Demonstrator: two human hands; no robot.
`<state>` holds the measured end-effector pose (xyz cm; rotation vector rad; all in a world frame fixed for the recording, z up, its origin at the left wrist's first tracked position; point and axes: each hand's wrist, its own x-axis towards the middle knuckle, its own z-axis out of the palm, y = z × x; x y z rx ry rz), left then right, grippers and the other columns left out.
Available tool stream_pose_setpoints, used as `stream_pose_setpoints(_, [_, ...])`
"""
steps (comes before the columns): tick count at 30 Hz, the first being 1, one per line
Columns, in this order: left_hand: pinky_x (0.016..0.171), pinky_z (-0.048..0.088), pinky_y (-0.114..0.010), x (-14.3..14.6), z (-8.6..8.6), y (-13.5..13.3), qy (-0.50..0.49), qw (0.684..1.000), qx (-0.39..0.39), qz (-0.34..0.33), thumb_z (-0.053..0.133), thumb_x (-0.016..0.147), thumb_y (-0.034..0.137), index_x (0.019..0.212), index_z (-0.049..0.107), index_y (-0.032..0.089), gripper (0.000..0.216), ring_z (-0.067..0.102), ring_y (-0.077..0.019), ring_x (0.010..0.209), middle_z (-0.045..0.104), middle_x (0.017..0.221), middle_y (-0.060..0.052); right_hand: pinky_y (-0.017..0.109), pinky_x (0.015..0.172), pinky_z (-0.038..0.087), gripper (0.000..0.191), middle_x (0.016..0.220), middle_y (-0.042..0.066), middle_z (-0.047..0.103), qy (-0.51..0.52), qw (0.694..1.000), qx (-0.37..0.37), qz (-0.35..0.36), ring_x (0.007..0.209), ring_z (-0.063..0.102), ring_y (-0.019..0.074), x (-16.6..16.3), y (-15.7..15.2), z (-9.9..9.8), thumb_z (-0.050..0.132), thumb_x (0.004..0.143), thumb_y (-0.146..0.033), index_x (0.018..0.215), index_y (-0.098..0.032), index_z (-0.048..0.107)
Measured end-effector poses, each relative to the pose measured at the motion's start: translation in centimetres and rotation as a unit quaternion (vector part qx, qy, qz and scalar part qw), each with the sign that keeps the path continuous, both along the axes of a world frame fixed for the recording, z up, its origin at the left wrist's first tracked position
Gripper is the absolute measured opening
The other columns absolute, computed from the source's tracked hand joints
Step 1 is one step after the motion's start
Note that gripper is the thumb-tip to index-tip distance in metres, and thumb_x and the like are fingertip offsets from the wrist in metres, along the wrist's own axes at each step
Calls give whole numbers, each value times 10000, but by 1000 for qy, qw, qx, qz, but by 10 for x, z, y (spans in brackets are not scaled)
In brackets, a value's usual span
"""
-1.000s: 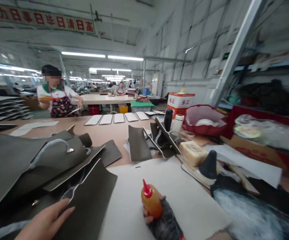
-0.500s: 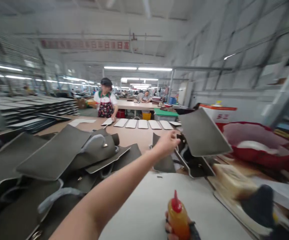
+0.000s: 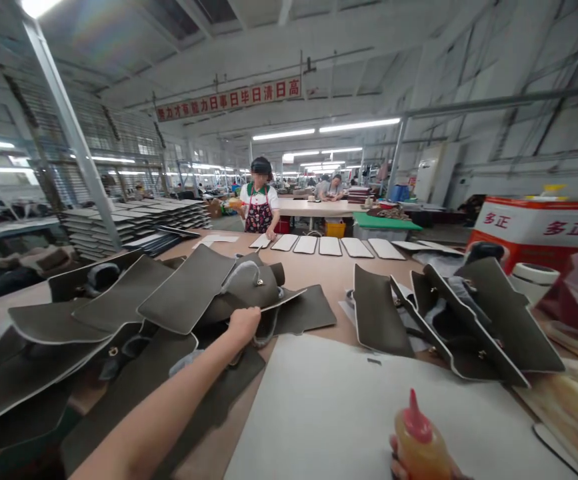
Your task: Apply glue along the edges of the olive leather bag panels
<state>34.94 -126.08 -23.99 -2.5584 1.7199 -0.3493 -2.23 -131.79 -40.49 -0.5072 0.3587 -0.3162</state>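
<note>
Down at the bottom right, a squeeze bottle [image 3: 421,448] of amber liquid is held upright by the right hand [image 3: 395,457], with fingers wrapped around its side. Its pointed red cap is turned up. A big white sheet [image 3: 319,407] is spread under it on the tan table [image 3: 326,273].

The two hands are kept well apart. The left hand [image 3: 245,325] is stretched out to a messy pile of dark gray handbag pieces [image 3: 189,287]. Its fingers are curled at the edge of a pale-edged panel [image 3: 285,301], but it cannot be told if that edge is pinched. A bent handle [image 3: 239,275] is seen just past the hand.

Past the sheet, on the right, more gray handbag pieces [image 3: 381,307] are piled, some tilted up, with small metal parts on them. A white-and-red box [image 3: 543,230] is placed behind them.

Farther off, a row of white panels [image 3: 330,246] is laid along the table's far side. The panel at the row's left end is touched by the hand [image 3: 271,235] of a co-worker [image 3: 261,207] in a flowered apron. Flat boards [image 3: 139,220] are stacked to the left. High at the back, a banner [image 3: 231,100] is hung.
</note>
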Motion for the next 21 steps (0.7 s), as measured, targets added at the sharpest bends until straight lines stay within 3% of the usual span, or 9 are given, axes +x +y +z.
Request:
stream_pose_setpoints(3, [719,433,-322,4,24,14,-10,998,-41,-36,301,831,112,936,557,143,279,583,-216,849,624,916,-110,217,366,246,548,522,85,591,0,1000,16,-23,329,416,106,2,2,-2,579,545,-693,710,-175,652])
stream_pose_setpoints(6, [879,376,-319,-2,43,36,-15,982,-111,-150,303,854,150,1042,533,187,300,556,-170,934,616,1011,-65,207,357,228,508,516,78,577,-2,998,29,-61,349,408,108,2,5,3,577,582,-664,689,-171,635])
stream_pose_setpoints(8, [993,278,-324,-3,45,52,2,964,-126,-234,276,871,159,1095,519,204,333,531,-132,991,599,1081,-41,193,345,219,439,574,67,589,-13,993,34,-112,409,434,123,1,10,11,651,545,-600,697,-190,616])
stream_pose_setpoints(10, [1048,189,-354,-1,38,65,18,956,-104,-272,268,871,155,1088,535,217,350,504,-124,1042,585,1120,-25,183,336,231,420,656,57,599,-37,983,43,-177,473,450,131,-2,18,20,733,473,-504,744,-210,602])
stream_pose_setpoints(15, [1033,202,-425,-18,3,76,38,972,-68,-219,335,816,112,1061,565,205,349,454,-189,1103,570,1141,-33,219,416,375,511,853,64,582,-80,946,81,-302,615,457,139,-4,44,42,720,521,-333,987,-214,547])
stream_pose_setpoints(18, [962,322,-378,-66,-6,81,83,964,-98,-233,354,828,156,1076,552,177,317,474,-192,1057,576,1116,-58,232,433,386,448,851,79,573,-64,948,81,-302,639,460,152,-2,48,46,678,586,-332,986,-181,543])
stream_pose_setpoints(21, [969,310,-411,-128,-5,92,93,951,-125,-266,379,846,243,1060,557,191,283,425,-224,1114,528,1177,-77,228,448,381,369,840,76,570,-57,948,76,-304,649,469,155,0,47,46,627,653,-336,974,-173,543])
